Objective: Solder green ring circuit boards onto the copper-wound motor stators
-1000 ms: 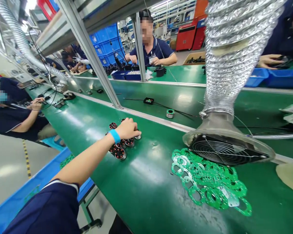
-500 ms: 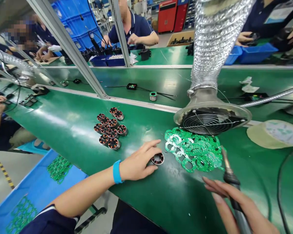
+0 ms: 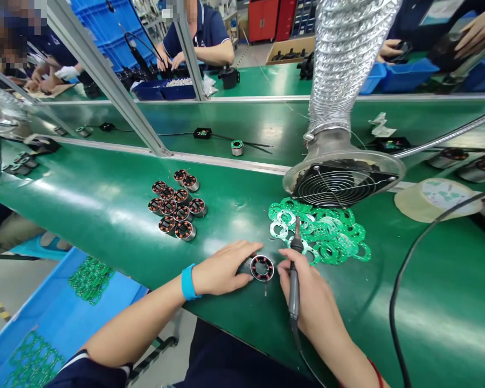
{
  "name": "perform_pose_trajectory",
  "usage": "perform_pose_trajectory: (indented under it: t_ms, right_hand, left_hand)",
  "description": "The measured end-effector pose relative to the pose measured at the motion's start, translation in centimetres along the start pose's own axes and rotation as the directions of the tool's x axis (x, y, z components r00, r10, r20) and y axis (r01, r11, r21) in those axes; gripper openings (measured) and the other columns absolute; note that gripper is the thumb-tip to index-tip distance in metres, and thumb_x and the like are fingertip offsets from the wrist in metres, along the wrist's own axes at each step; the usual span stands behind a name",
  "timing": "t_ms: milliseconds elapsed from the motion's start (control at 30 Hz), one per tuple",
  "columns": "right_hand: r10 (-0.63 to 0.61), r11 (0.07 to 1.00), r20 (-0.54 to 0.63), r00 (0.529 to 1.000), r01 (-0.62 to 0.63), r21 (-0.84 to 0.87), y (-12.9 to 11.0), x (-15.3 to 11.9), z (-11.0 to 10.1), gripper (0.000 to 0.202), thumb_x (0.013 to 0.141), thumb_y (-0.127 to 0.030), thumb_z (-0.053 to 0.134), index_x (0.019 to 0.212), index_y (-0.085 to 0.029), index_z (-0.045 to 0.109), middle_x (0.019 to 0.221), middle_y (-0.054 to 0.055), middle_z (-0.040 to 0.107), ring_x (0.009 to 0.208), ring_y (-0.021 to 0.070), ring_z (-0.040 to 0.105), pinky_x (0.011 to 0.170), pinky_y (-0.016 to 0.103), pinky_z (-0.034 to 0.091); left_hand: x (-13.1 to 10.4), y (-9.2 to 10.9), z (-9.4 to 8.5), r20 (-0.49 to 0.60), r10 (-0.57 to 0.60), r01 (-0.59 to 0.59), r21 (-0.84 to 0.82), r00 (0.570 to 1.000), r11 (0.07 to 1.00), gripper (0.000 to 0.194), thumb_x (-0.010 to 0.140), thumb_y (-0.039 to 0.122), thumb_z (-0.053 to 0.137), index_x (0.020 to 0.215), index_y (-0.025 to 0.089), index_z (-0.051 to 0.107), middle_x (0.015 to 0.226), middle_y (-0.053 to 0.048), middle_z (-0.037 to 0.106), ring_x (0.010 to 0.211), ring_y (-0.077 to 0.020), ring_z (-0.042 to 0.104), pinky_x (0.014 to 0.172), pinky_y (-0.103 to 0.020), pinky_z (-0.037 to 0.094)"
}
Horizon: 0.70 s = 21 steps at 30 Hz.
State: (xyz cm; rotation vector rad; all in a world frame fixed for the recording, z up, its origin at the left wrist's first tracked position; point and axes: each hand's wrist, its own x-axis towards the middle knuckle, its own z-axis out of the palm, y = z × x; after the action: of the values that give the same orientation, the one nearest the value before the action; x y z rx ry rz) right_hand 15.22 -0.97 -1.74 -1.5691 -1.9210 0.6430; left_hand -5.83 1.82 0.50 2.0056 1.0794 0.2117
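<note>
Low over the green bench, my left hand is closed around the left side of a round motor stator, whose open ring with copper windings faces up. My right hand grips a soldering iron by its dark handle. The iron's tip points away from me, above the near left part of a pile of green ring-shaped circuit boards. The right fingertips are close to the stator's right rim; whether they touch it I cannot tell. More stators stand grouped at the left.
A fume extractor hood hangs just behind the boards. A tape roll and a black cable lie to the right. A blue tray with green boards sits below left. Co-workers are across the bench.
My right hand has moved left with the soldering iron, from the right of the boards to beside the stator. The view has shifted slightly. My left hand stays at the stator.
</note>
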Motion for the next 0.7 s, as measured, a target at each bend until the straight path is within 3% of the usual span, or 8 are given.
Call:
perform_pose_trajectory:
  t_ms: [133, 200, 300, 400, 467, 567, 633, 700]
  right_hand:
    - [0.071, 0.997, -0.112, 0.991, -0.066, 0.051, 0.5, -0.5, -0.8, 0.026, 0.093, -0.034, 0.048, 0.117, -0.025, 0.052, 0.085, 0.002, 0.073, 0.070, 0.0193, 0.071, 0.062, 0.031, 0.054]
    - [0.087, 0.988, -0.101, 0.991, -0.073, 0.134, 0.5, -1.6, -1.0, 0.028, 0.092, -0.040, 0.053, 0.117, -0.026, 0.050, 0.081, 0.000, 0.072, 0.066, 0.0170, 0.071, 0.058, 0.026, 0.054]
    - [0.060, 0.976, -0.026, 0.998, -0.053, 0.209, 0.1, -3.5, -0.9, 0.028, 0.095, -0.043, 0.052, 0.119, -0.028, 0.050, 0.080, -0.001, 0.071, 0.066, 0.0151, 0.071, 0.060, 0.024, 0.054]
    - [0.094, 0.979, -0.053, 0.994, -0.082, 0.187, -0.1, -4.4, -0.9, 0.023, 0.098, -0.037, 0.046, 0.119, -0.028, 0.050, 0.079, -0.001, 0.070, 0.066, 0.0137, 0.070, 0.059, 0.022, 0.052]
    - [0.044, 0.994, -0.091, 0.995, -0.034, 0.108, 0.2, -4.2, -1.3, 0.022, 0.098, -0.033, 0.046, 0.118, -0.028, 0.051, 0.077, -0.001, 0.069, 0.063, 0.0142, 0.068, 0.058, 0.024, 0.051]
    - [-0.134, 0.978, -0.105, 0.985, 0.114, -0.177, 1.3, -3.0, -2.4, 0.023, 0.095, -0.026, 0.044, 0.114, -0.026, 0.057, 0.070, 0.000, 0.069, 0.057, 0.0181, 0.064, 0.054, 0.029, 0.047]
    - [-0.178, 0.929, -0.117, 0.977, 0.128, -0.347, 2.3, -2.0, -3.0, 0.025, 0.094, -0.024, 0.042, 0.114, -0.023, 0.058, 0.070, 0.002, 0.069, 0.054, 0.0202, 0.062, 0.053, 0.032, 0.044]
    - [-0.200, 0.904, -0.129, 0.971, 0.132, -0.408, 3.4, -1.1, -3.3, 0.026, 0.094, -0.025, 0.043, 0.116, -0.019, 0.057, 0.075, 0.005, 0.071, 0.059, 0.0218, 0.063, 0.056, 0.033, 0.045]
  left_hand:
    - [0.7, -0.1, -0.2, 0.064, 0.079, -0.080, 0.012, 0.995, 0.997, 0.058, 0.079, 0.034, 0.073, 0.132, 0.018, 0.053, 0.112, -0.010, 0.060, 0.107, -0.0268, 0.056, 0.095, -0.040, 0.048]
    - [1.2, -0.1, 0.3, 0.045, 0.124, -0.125, 0.003, 0.991, 0.992, 0.048, 0.078, 0.036, 0.076, 0.119, 0.018, 0.060, 0.113, -0.010, 0.060, 0.107, -0.0265, 0.055, 0.096, -0.041, 0.046]
    - [1.7, 0.1, 1.5, -0.016, 0.161, -0.161, -0.062, 0.987, 0.985, 0.042, 0.074, 0.036, 0.079, 0.105, 0.017, 0.059, 0.124, -0.013, 0.058, 0.114, -0.0285, 0.054, 0.100, -0.043, 0.044]
    - [1.7, 0.7, 2.6, -0.026, 0.113, -0.116, -0.178, 0.993, 0.977, 0.045, 0.074, 0.035, 0.076, 0.108, 0.017, 0.052, 0.124, -0.014, 0.059, 0.109, -0.0269, 0.059, 0.093, -0.040, 0.049]
    - [1.5, 1.3, 2.7, -0.025, 0.095, -0.097, -0.157, 0.995, 0.983, 0.043, 0.075, 0.034, 0.072, 0.108, 0.017, 0.050, 0.113, -0.013, 0.062, 0.099, -0.0250, 0.061, 0.086, -0.038, 0.050]
    - [1.5, 2.2, 2.0, -0.040, 0.135, -0.132, 0.055, 0.990, 0.990, 0.030, 0.078, 0.034, 0.068, 0.097, 0.017, 0.051, 0.103, -0.012, 0.062, 0.095, -0.0260, 0.058, 0.086, -0.040, 0.049]
    - [1.7, 2.4, 1.3, -0.048, 0.119, -0.106, 0.208, 0.992, 0.972, 0.023, 0.081, 0.031, 0.065, 0.094, 0.017, 0.052, 0.101, -0.012, 0.061, 0.095, -0.0266, 0.056, 0.087, -0.041, 0.048]
    - [2.1, 2.2, 0.6, -0.053, 0.074, -0.053, 0.325, 0.996, 0.944, 0.018, 0.084, 0.027, 0.062, 0.094, 0.017, 0.053, 0.101, -0.011, 0.060, 0.096, -0.0269, 0.055, 0.088, -0.042, 0.047]
